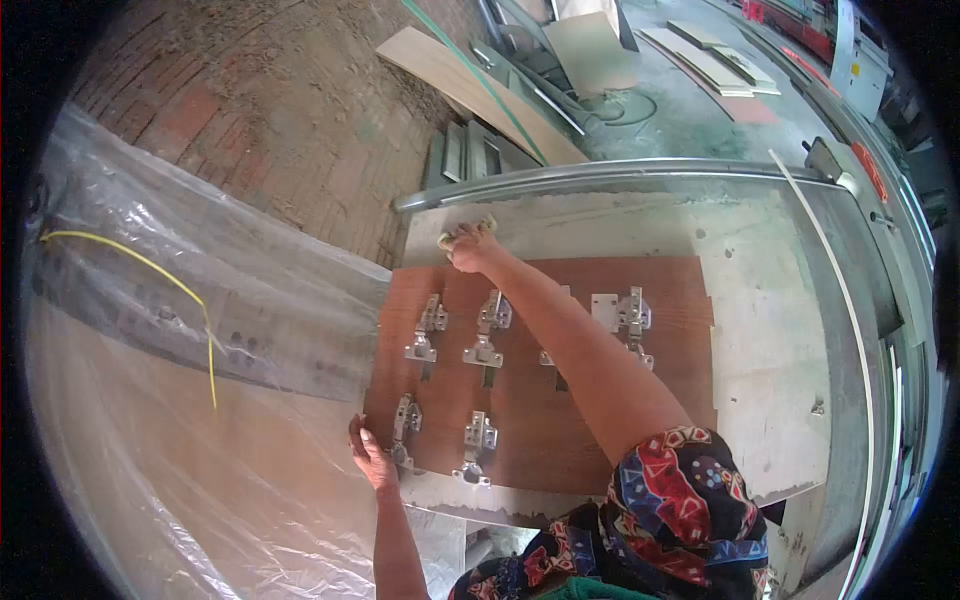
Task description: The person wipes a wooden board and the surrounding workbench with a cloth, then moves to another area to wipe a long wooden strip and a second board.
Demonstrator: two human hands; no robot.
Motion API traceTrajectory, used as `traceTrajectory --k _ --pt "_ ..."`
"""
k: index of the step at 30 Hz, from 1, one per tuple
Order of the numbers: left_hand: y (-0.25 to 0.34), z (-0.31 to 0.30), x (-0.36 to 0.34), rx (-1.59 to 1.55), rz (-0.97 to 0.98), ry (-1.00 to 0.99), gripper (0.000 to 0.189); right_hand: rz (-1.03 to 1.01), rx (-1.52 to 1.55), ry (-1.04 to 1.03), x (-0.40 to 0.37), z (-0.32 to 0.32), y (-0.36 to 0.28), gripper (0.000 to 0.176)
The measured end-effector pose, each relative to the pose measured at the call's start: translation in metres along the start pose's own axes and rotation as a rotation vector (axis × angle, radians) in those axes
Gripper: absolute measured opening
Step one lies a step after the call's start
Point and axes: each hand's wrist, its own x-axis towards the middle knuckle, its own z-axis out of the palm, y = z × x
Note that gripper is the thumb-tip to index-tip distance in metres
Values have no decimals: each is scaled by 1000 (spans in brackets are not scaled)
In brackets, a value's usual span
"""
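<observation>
Head view. Pale-topped table (770, 400), with one reddish-brown wood-grain sheet (550, 440) lying on it, toward the table's left edge. On the sheet, metal hinges (488, 330) in two rows: four in the far row, the third partly hidden by the right forearm (580, 345); two in the near row, toward the sheet's near left corner. Right hand (468, 250): stretched past the sheet's far edge, near the table's far left corner — fingers closed on a yellowish wad (489, 223), too small to tell the material. Left hand (372, 458): at the sheet's left edge, near its near left corner, just beside the leftmost hinge; fingers partly bent — gripping the edge or only resting there, cannot tell. Along the table's far edge, a metal rail (620, 172). Beyond the left edge, clear plastic sheeting (300, 300), yellow strap (206, 310) across it. Near the right edge, a long white strip (840, 275).
</observation>
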Motion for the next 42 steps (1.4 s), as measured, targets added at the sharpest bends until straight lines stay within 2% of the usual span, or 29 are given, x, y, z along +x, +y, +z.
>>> traceTrajectory --k 3,5,6,10,14,16,19,21,23,24,26,27,28,29,31,33,37,42 --pt "-1 -1 2 -74 -24 -19 71 -12 19 43 -9 4 36 41" --pt "-7 -3 3 -12 -6 -6 73 -16 -72 217 -29 0 70 41" --pt "-9 -2 3 -9 -11 12 73 3 -75 217 -42 -10 85 41" --pt "4 -1 1 -56 -17 -30 72 305 -203 81 -96 -53 157 48" --pt "-8 -2 1 -83 -1 -22 68 434 -188 205 -162 -78 240 54" --pt "-16 -4 2 -89 -8 -27 68 508 -167 218 -190 -91 270 51" --pt "-17 -6 4 -63 -16 -23 68 512 -238 408 -228 -101 310 37" --pt "-8 -4 2 -43 -13 -19 68 684 -297 305 -240 -110 333 33" --pt "0 0 0 -6 -12 8 70 868 -186 311 -239 -135 326 32" --pt "-3 -1 2 -9 -12 9 70 867 -190 313 -228 -134 324 32" --pt "-11 -3 3 -53 -47 -14 72 545 -114 663 -190 -120 315 15" --pt "-13 -3 3 -54 -43 -24 72 429 -84 673 -169 -114 291 15" --pt "-14 -3 4 -56 -37 -23 73 415 -78 492 -145 -111 263 15" --pt "-14 -3 4 -57 -31 -20 75 412 -7 482 -119 -99 232 15" --pt "-11 -4 3 -66 -47 -25 75 280 -249 257 -89 -83 175 21" --pt "-10 -4 2 -72 -61 -23 76 243 -30 336 -71 -47 148 26" --pt "-1 -2 0 -168 -131 0 76 142 -110 375 -81 -43 151 32" --pt "-11 -4 1 -118 -103 -43 76 463 -164 349 -129 -84 241 34"
